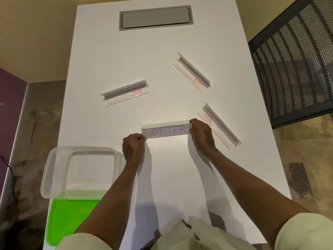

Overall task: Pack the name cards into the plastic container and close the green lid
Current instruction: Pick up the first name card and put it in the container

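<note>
A name card marked "PETER" [166,131] stands on the white table [162,177] in front of me. My left hand [133,147] pinches its left end and my right hand [201,135] grips its right end. Three more clear name card holders lie flat: one at the left [125,94], one at the far right [191,72], one at the near right [219,127], just beside my right hand. The clear plastic container [81,170] sits open at the table's left edge. The green lid [70,219] lies under and in front of it.
A grey cable hatch [155,17] is set into the far end of the table. A dark mesh panel [295,58] stands off to the right. The container and lid overhang the table's left edge near my left forearm.
</note>
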Motion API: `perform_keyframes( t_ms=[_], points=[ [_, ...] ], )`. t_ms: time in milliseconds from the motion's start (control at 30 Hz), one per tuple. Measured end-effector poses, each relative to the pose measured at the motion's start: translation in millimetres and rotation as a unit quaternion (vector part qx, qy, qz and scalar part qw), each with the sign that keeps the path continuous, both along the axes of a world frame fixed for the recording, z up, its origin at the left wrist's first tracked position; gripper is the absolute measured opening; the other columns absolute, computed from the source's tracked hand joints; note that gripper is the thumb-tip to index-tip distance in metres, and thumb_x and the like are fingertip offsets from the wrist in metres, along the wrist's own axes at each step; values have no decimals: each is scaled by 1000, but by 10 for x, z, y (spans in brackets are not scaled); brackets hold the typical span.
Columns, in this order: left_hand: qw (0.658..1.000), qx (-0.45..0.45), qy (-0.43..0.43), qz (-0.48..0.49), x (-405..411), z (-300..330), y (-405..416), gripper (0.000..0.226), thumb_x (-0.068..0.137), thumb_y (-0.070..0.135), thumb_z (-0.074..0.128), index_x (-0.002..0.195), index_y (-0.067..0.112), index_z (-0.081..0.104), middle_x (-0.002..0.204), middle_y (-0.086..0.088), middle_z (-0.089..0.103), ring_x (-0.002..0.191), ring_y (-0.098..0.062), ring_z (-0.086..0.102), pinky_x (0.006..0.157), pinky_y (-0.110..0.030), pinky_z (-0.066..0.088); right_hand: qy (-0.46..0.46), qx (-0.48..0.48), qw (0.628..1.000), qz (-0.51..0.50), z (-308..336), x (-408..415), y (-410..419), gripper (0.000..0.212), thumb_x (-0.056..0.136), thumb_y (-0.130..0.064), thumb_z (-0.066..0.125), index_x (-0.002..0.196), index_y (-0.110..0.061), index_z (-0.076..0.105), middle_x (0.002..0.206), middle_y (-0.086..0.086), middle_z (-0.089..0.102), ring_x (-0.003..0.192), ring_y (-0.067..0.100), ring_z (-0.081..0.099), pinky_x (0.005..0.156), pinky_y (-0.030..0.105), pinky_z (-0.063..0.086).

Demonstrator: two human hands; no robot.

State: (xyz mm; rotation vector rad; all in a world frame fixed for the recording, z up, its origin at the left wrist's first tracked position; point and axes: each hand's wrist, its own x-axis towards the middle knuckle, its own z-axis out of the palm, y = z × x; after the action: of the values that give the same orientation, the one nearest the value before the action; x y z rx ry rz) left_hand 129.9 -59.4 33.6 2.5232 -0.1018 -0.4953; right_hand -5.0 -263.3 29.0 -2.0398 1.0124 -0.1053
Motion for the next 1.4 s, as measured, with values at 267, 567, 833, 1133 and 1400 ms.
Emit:
perform_keyframes(
  t_ms=[267, 567, 833, 1133, 1400],
  points=[
    [999, -29, -6, -14, -17, 50, -6, 33, 78, 8, 58, 53, 2, 37, 52, -6, 32, 60, -21, 25, 53, -28, 24, 13, -12, 1000, 26, -6, -7, -13, 15, 94, -14, 42, 102, -17, 55, 87, 6, 61, 79, 19, 55, 66, 26, 39],
    [997, -46, -54, 11, -49, 126, -50, 26, 85, 0, 52, 109, 6, 60, 106, -11, 63, 97, -26, 55, 78, -23, 33, 35, -188, 973, 130, 100, -133, -73, 51, 87, -8, 55, 135, -4, 42, 127, 14, 50, 119, 32, 46, 95, 41, 44],
    [974, -30, -83, -208, 78, 189, 20, 56, 83, 0, 64, 136, 11, 52, 136, -10, 56, 126, -15, 49, 103, -15, 32, 20, -248, 935, 253, 213, -63, -238, 45, 76, -5, 69, 119, -4, 57, 114, 9, 63, 102, 31, 53, 79, 37, 46],
    [919, 33, -158, -359, 297, 163, 9, 53, 67, -3, 80, 117, -9, 64, 109, -28, 68, 101, -42, 66, 85, -46, 54, 52, -242, 925, 287, 106, 114, -267, 40, 68, -10, 75, 104, -6, 58, 99, 5, 66, 94, 29, 53, 70, 34, 41],
    [922, 117, -67, -362, 452, 173, -115, 46, 83, 14, 68, 128, 12, 61, 125, -17, 65, 117, -35, 56, 93, -40, 45, 57, -219, 930, 289, 58, 158, -329, 21, 69, -9, 68, 88, -6, 59, 78, 9, 63, 82, 30, 55, 60, 32, 35]
  ],
)
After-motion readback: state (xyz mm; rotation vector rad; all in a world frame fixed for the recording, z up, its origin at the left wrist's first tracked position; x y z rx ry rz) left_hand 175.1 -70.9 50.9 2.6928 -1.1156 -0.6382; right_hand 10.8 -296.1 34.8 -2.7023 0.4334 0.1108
